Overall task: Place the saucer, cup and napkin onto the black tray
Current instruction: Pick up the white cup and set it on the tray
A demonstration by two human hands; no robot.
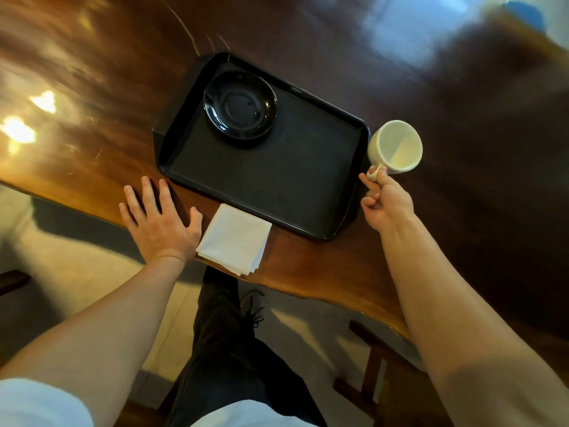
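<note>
A black tray (277, 186) lies on the wooden table. A black saucer (240, 105) rests in the tray's far left corner. My right hand (385, 201) grips the handle of a cream cup (395, 147), holding it tilted just off the tray's right edge. A folded white napkin (235, 238) lies on the table against the tray's near rim. My left hand (157, 217) lies flat on the table with fingers spread, just left of the napkin, holding nothing.
The glossy wooden table (92, 118) has a wavy near edge just behind the napkin. A wooden bench or chair frame (372, 368) stands below at the right. My legs in dark trousers (221, 349) show under the table edge.
</note>
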